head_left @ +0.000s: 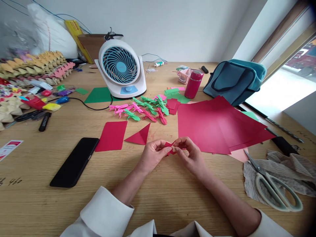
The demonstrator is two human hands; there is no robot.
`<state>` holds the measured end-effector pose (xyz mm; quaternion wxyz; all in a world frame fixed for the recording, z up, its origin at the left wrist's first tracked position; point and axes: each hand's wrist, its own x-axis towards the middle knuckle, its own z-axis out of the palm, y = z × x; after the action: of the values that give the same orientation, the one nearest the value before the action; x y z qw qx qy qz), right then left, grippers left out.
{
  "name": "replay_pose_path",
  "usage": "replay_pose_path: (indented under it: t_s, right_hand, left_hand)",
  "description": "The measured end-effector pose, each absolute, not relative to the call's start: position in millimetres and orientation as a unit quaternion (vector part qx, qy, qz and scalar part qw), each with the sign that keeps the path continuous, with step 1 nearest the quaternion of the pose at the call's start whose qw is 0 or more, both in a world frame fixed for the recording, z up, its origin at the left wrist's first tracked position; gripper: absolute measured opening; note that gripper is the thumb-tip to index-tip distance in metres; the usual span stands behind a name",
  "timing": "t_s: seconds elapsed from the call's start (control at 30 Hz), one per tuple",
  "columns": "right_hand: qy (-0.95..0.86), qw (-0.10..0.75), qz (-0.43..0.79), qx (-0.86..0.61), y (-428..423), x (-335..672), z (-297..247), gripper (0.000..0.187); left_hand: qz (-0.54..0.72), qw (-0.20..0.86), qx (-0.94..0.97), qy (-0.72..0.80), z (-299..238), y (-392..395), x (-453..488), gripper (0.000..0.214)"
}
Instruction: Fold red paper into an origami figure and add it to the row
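Note:
Between my two hands is a small folded piece of red paper (pixel 169 152), partly hidden by the fingers. My left hand (pixel 156 154) pinches it between thumb and fingers. My right hand (pixel 191 156) pinches its other side, fingertips close to the left ones. Just beyond lie a folded red paper triangle (pixel 140 135) and a stack of red paper rectangles (pixel 112 135). Several folded paper figures (pixel 148 107) in green, pink and red form a pile farther back. Large red sheets (pixel 204 125) spread out to the right of my hands.
A black phone (pixel 75 162) lies at left. White-handled scissors (pixel 274 186) rest on a crumpled cloth (pixel 251 184) at right. A fan (pixel 120 70), a red flask (pixel 194 84) and a blue bag (pixel 230 80) stand at the back. Egg trays (pixel 34 70) are stacked far left.

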<state>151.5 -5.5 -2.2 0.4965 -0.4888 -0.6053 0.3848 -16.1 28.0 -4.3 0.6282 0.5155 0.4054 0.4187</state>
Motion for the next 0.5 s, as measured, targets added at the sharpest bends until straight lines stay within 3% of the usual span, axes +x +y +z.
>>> replay_pose_path:
  t_s: [0.13,0.5]
  right_hand:
    - [-0.55,0.511,0.474,-0.461,-2,153,-10,0.024]
    - [-0.486,0.517,0.551,-0.438,0,153,-15,0.019]
  left_hand:
    - [0.388,0.688,0.467,0.398,0,26,-15,0.033]
    - [0.347,0.723,0.445,0.399,-4,29,-16,0.043]
